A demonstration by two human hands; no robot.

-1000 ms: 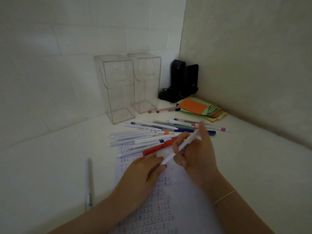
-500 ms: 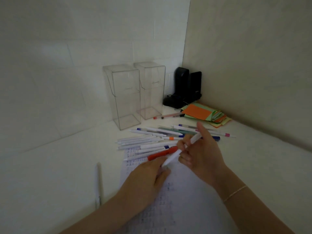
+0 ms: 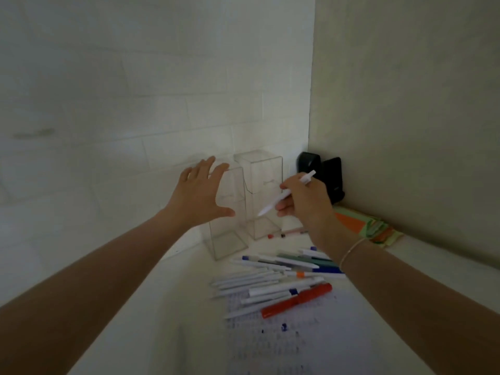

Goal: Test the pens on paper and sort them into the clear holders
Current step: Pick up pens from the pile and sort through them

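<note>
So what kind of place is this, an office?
Probably a desk corner in a home or office: loose pens on scribbled paper, two clear holders and coloured paper slips against bare walls.

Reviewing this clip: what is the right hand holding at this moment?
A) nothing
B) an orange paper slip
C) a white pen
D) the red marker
C: the right hand grips a white pen raised in front of the clear holders, while the red marker lies on the paper.

It looked like a home or office desk corner: a white worktop met painted brick walls, with scattered pens, coloured paper notes and a black stapler-like device at the far right.
</note>
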